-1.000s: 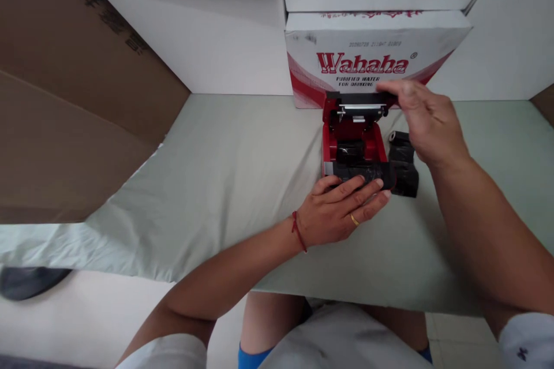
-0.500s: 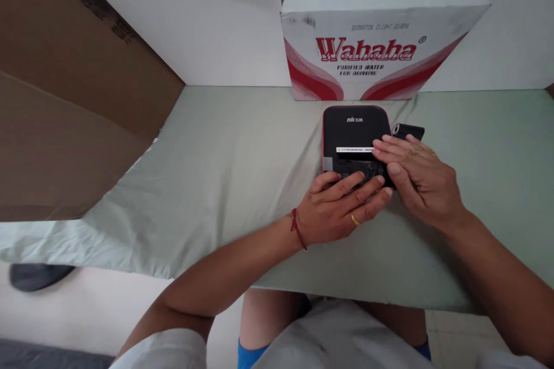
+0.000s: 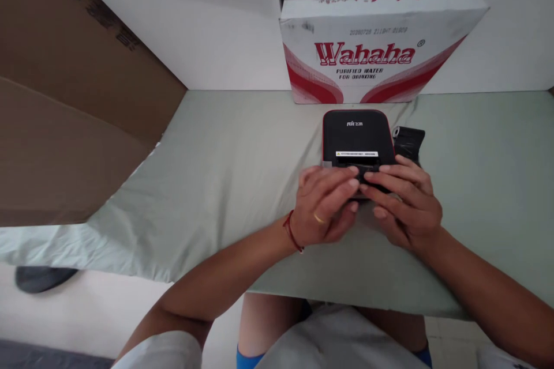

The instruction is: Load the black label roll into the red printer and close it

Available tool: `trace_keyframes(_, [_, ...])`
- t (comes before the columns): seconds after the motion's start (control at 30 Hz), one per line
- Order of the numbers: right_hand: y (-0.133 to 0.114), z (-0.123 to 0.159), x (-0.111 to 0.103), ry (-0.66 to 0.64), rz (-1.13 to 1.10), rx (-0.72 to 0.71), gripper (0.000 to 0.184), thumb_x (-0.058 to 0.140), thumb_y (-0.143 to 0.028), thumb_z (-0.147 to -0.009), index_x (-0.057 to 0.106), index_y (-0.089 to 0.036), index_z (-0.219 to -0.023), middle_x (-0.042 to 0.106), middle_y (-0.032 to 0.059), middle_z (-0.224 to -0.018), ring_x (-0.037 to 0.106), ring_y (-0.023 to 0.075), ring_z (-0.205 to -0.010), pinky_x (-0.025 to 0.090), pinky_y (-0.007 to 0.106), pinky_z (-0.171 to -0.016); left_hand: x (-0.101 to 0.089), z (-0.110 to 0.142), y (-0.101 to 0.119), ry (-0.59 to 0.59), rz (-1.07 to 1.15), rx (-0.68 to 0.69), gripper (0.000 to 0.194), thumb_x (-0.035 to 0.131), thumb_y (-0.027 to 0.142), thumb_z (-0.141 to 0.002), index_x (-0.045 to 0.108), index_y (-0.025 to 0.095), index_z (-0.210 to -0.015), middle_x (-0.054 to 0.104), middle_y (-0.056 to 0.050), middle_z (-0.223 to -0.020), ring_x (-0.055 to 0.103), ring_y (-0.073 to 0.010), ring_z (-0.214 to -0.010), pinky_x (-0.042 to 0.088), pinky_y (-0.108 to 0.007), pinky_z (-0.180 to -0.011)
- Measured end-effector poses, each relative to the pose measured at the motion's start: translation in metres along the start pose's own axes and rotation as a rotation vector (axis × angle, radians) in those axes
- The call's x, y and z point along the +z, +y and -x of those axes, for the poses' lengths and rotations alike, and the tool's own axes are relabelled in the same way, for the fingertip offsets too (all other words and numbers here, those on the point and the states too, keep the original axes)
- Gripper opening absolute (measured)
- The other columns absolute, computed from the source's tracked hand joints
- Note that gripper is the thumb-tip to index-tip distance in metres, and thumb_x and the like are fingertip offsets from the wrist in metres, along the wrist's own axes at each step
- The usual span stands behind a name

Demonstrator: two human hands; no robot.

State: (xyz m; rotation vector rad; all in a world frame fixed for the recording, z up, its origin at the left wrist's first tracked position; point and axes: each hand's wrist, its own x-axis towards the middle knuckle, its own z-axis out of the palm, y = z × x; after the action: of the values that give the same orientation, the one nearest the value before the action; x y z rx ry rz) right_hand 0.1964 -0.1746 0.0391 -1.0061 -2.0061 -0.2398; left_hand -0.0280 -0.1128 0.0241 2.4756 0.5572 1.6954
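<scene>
A black printer-like device (image 3: 357, 137) with a red edge and a white warning label (image 3: 357, 154) lies on the cloth-covered table. My left hand (image 3: 331, 202) is at its front left, with curled fingers pinching at a glossy black strip (image 3: 366, 174). From the front right, my right hand (image 3: 404, 199) bends its fingers onto the same strip. The fingertips of both hands nearly meet there, hiding most of the strip and the device's front edge. Just right of the device rests a black roll (image 3: 409, 139) with a pale core end, partly behind my right hand.
A white and red Wahaha water carton (image 3: 372, 66) stands right behind the device. White boxes (image 3: 234, 34) line the back of the table, and a large brown cardboard box (image 3: 82, 144) stands at the left. Pale green cloth (image 3: 225, 161) covers the tabletop.
Both hands have gone from lying flat with extended fingers to curled fingers at the device's front. My right hand has come down and slightly left, uncovering more of the label and roll.
</scene>
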Motion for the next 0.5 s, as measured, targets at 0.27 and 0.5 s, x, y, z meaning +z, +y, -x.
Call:
trace_keyframes(0.27, [-0.008,0.0,-0.002,0.026,0.051,-0.019,0.044,0.066,-0.017,-0.102,0.074,-0.024,-0.145,0.081,0.009,-0.11,0.068,0.0303,-0.113,0.06,0.053,-0.108,0.006,0.014,-0.056,-0.022,0.73,-0.845,0.09,0.091,0.057,-0.084,0.048,0.045,-0.162,0.044,-0.002,-0.178,0.037,-0.0341,-0.171,0.035,-0.056,-0.138])
trace_keyframes(0.5, [-0.008,-0.002,0.001,0.034,-0.014,-0.002,0.045,0.068,-0.017,-0.102,0.075,-0.029,-0.145,0.082,0.0063,-0.111,0.074,0.029,-0.115,0.064,0.052,-0.107,0.016,0.02,-0.068,-0.05,1.103,-1.044,0.092,0.083,0.039,-0.082,0.045,0.052,-0.165,0.042,0.006,-0.182,0.03,-0.0299,-0.177,0.027,-0.057,-0.145])
